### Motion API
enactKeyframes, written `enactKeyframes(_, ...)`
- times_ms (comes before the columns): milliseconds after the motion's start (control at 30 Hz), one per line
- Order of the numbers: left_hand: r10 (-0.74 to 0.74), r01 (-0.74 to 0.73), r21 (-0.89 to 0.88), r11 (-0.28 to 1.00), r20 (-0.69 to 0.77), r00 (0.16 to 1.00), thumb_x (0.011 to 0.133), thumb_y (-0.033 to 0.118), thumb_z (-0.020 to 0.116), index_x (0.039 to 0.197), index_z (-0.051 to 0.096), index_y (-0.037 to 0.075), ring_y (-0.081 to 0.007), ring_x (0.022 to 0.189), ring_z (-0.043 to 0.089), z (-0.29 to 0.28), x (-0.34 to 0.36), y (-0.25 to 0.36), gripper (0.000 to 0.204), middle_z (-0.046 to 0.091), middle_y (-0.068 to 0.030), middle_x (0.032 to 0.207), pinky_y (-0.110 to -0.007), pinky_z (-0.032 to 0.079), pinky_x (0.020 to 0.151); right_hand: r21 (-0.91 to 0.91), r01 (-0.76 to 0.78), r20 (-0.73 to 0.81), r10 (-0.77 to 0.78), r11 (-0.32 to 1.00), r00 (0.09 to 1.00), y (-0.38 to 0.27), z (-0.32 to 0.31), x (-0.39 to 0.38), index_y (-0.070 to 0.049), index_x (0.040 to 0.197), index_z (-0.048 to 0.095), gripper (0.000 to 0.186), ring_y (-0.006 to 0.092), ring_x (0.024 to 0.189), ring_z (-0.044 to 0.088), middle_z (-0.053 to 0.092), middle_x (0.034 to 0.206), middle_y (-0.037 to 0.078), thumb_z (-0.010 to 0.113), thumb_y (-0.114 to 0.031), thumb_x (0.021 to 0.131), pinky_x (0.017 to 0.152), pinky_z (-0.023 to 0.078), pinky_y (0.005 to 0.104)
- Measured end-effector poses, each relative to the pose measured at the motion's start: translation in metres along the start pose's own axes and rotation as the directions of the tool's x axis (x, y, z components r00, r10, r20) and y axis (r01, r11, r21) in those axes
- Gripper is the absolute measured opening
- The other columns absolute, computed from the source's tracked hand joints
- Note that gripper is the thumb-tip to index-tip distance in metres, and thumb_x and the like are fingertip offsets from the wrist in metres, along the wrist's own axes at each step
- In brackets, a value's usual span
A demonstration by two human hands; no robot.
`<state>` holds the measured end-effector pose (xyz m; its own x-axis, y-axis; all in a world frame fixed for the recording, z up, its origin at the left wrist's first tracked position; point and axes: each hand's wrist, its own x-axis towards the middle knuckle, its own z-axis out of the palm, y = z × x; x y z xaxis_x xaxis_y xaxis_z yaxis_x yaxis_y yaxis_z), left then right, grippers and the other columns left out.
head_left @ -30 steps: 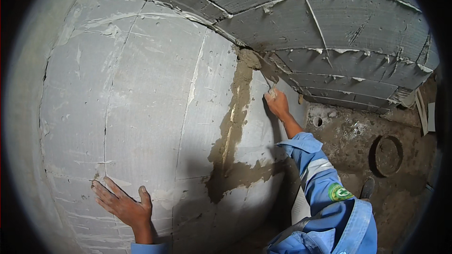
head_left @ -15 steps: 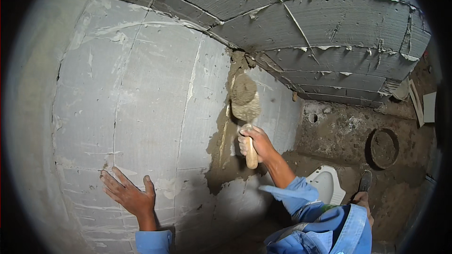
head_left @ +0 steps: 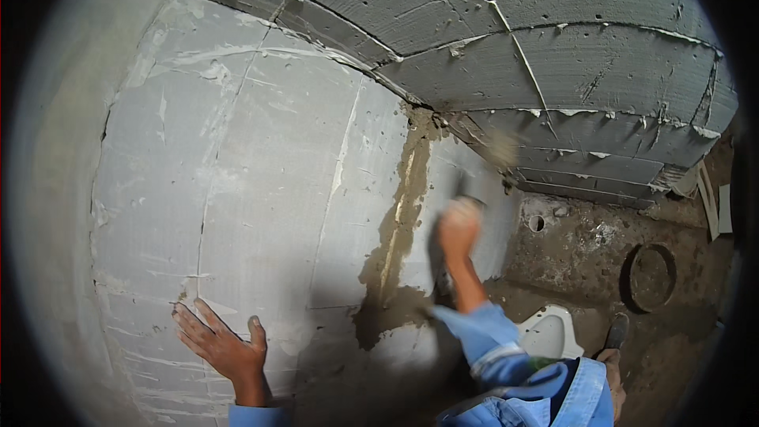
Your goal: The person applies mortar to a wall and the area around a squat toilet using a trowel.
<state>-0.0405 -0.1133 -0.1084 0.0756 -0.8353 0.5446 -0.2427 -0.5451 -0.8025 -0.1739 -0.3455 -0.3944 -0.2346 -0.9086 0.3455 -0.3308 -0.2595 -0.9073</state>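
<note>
My left hand point(head_left: 225, 348) rests flat on the light grey block wall point(head_left: 269, 166), fingers spread, holding nothing. To the right, my right hand point(head_left: 458, 228) is closed in a fist around a trowel point(head_left: 473, 201), both smeared by motion. Little of the trowel can be made out; the wooden handle seen earlier is hidden now. A blurred mortar-coloured patch point(head_left: 502, 149) shows beyond the fist; I cannot tell whether it is blade or mortar. Left of this hand, a strip of wet grey mortar point(head_left: 411, 190) runs down the wall, with a pale yellowish line along it.
A darker grey block wall point(head_left: 601, 71) meets the light one in a corner. On the rough floor are a white squat toilet pan point(head_left: 560, 330), a round dark tub point(head_left: 670, 273) and a round pipe opening point(head_left: 537, 224). A shod foot point(head_left: 617, 332) is beside the pan.
My right hand has swung right with the trowel, off the mortar strip, which now shows more fully. My left hand stays on the wall. The whole view has shifted slightly.
</note>
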Motion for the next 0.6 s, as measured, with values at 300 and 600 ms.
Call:
enactKeyframes(300, -0.005, 0.005, 0.018, 1.000, 0.006, 1.000, 0.086, 0.054, 0.042, 0.148, 0.024, -0.002, -0.0416, 0.143, 0.017, 0.001, 0.002, 0.000, 0.085, 0.017, -0.0263, 0.153, -0.055, 0.014, 0.115, 0.593, -0.396, 0.372, 0.198, 0.701, 0.907, 0.013, 0.026, -0.108, 0.000, 0.101, 0.055, 0.030, 0.0411, 0.079, 0.063, 0.064, 0.085, 0.023, 0.064, -0.023, 0.084, 0.071, 0.051, 0.0456)
enactKeyframes(600, 0.028, -0.026, 0.043, 0.999, -0.051, 0.998, 0.088, 0.060, 0.039, 0.149, 0.023, -0.001, -0.0414, 0.143, 0.018, 0.008, 0.003, 0.004, 0.087, 0.017, -0.0262, 0.154, -0.055, 0.014, 0.115, 0.137, -0.480, 0.354, 0.410, 0.867, 0.841, 0.126, 0.096, 0.014, -0.001, 0.091, 0.061, 0.036, 0.0450, 0.079, 0.062, 0.065, 0.081, 0.025, 0.064, -0.037, 0.084, 0.069, 0.049, 0.0489)
